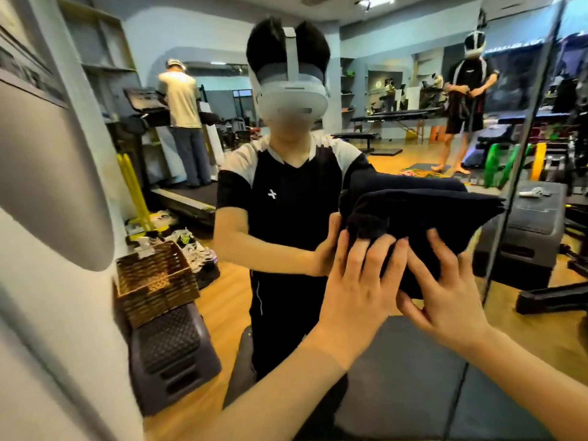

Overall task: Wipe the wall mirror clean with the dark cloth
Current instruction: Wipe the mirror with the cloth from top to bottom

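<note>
Against the wall mirror [318,74], which fills most of the view and has a vertical seam [521,154] to the right, the dark cloth [413,214] is pressed as a thick folded wad, its long axis roughly horizontal and its free end running right toward that seam. Both hands sit on its lower near edge, so the bulk of the cloth lies above and beyond the fingertips. Left hand [359,281]: fingers spread and nearly straight, tips bearing on the cloth's left part; whether the thumb hooks the fabric cannot be told. Right hand [445,291]: just beside it, fingers likewise extended over the lower right part, thumb tucked beneath the wad and seemingly supporting it. Neither hand is clearly the nearer; judged from this, a sweep could go either way, the seam being the only ridge in its path. Lower left, well apart, a woven basket [156,281] stands on a dark plastic stool [171,358] beside the white wall [47,313].
</note>
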Demonstrator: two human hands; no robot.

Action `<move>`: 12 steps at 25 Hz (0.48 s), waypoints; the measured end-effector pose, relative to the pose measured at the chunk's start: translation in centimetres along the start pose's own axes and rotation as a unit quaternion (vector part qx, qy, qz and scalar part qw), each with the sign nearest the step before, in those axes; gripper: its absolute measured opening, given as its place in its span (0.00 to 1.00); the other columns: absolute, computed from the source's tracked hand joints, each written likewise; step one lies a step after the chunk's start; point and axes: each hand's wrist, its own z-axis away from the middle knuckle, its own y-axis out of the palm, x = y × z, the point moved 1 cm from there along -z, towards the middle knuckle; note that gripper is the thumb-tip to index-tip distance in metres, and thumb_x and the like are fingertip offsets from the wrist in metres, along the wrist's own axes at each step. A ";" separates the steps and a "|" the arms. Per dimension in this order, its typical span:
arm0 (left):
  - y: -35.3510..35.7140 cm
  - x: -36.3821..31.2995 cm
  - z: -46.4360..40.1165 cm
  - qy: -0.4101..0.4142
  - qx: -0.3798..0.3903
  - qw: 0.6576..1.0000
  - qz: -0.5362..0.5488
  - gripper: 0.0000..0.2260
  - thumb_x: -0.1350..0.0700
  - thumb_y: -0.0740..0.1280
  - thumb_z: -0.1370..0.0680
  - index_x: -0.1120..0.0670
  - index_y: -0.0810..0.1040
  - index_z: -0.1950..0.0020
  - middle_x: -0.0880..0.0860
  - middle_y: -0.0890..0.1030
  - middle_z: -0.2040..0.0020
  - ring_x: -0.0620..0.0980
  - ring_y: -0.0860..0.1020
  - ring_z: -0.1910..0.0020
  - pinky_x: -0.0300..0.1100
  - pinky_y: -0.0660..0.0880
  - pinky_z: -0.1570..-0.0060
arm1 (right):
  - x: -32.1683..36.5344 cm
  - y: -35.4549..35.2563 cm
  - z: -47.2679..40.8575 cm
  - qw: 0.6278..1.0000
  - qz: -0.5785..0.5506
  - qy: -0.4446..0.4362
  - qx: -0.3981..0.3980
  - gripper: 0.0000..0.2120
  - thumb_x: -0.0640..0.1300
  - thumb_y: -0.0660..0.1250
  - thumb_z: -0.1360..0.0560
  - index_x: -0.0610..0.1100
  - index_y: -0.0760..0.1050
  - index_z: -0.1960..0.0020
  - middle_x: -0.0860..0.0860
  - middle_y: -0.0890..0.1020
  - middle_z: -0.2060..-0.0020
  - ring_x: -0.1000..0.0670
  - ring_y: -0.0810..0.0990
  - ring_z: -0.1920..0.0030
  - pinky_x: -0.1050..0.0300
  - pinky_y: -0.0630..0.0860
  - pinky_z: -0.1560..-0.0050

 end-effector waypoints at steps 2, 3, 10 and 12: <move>-1.8 3.4 0.8 -0.005 0.001 1.000 -0.021 0.17 0.59 0.60 0.17 0.53 0.72 0.28 0.54 0.66 0.34 0.55 0.67 0.34 0.61 0.55 0.22 | 3.4 1.9 -1.7 1.000 -0.005 0.020 -0.015 0.39 0.58 0.62 0.24 0.54 0.52 0.17 0.39 0.57 0.23 0.25 0.73 0.36 0.26 0.69 0.37; -2.8 5.1 1.3 -0.003 0.005 0.999 -0.034 0.19 0.59 0.62 0.18 0.53 0.71 0.27 0.54 0.65 0.34 0.55 0.67 0.34 0.62 0.54 0.22 | 5.1 2.7 -2.5 0.999 -0.007 0.029 -0.025 0.39 0.58 0.62 0.25 0.54 0.54 0.17 0.40 0.56 0.22 0.26 0.72 0.35 0.23 0.68 0.39; -10.9 16.7 5.3 -0.018 0.048 0.992 -0.119 0.27 0.55 0.67 0.27 0.53 0.67 0.28 0.55 0.66 0.36 0.58 0.66 0.37 0.62 0.52 0.22 | 18.7 7.5 -7.4 0.999 -0.010 -0.005 -0.044 0.33 0.58 0.62 0.26 0.48 0.65 0.23 0.41 0.56 0.22 0.31 0.58 0.27 0.22 0.50 0.27; -13.2 20.0 7.2 -0.021 0.057 0.987 -0.151 0.30 0.55 0.71 0.29 0.53 0.67 0.29 0.56 0.66 0.36 0.58 0.67 0.38 0.56 0.44 0.20 | 22.5 8.9 -8.6 0.999 -0.010 -0.013 -0.029 0.35 0.57 0.64 0.28 0.48 0.64 0.23 0.43 0.52 0.21 0.31 0.54 0.26 0.23 0.46 0.26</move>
